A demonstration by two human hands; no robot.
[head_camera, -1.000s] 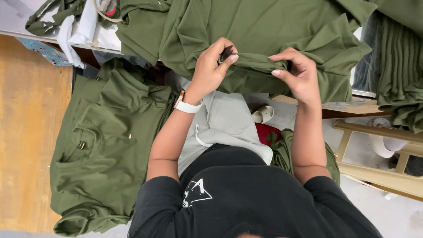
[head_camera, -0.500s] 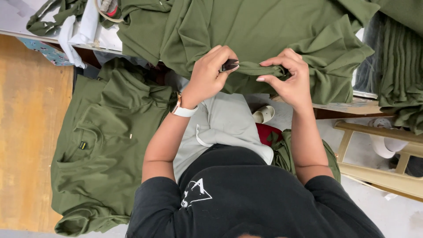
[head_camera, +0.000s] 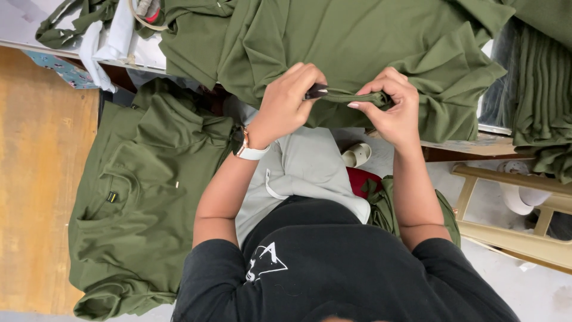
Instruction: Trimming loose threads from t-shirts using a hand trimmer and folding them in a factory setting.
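Hands (head_camera: 342, 101) drawn closer together | both pinch olive garment (head_camera: 357, 48) hem

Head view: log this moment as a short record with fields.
left hand: pinches a small dark tool against the garment's folded edge
right hand: grips the same folded edge
garment: olive green garment spread on the table, edge bunched between both hands
wrist: white watch on left wrist
left of person: another olive garment lying on a lower surface
right edge: stack of folded olive cloth
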